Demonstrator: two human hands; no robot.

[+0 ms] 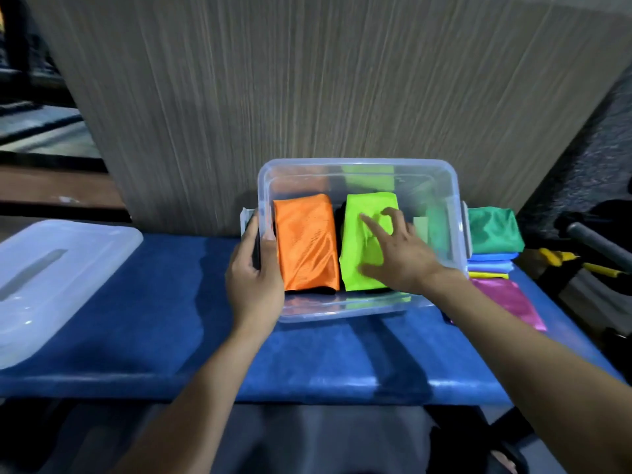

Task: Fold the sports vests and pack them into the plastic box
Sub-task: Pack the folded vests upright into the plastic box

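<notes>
Before a grey wood-grain panel (307, 80) we find a blue-covered table (171, 302) carrying a clear plastic box (359, 165), in which a folded orange vest (306, 244) and a folded lime-green vest (362, 244) lie side by side over something dark. Our left hand (254, 278) has its grip curled round the box's left wall, and our right hand (400, 254) rests with loose, spread fingers on the lime-green vest. The box lid (58, 278) lies at the table's left; a stack of folded vests (492, 248), green on top, sits just right of the box.

Room lies open in the box (456, 213) right of the lime vest (359, 241).
</notes>
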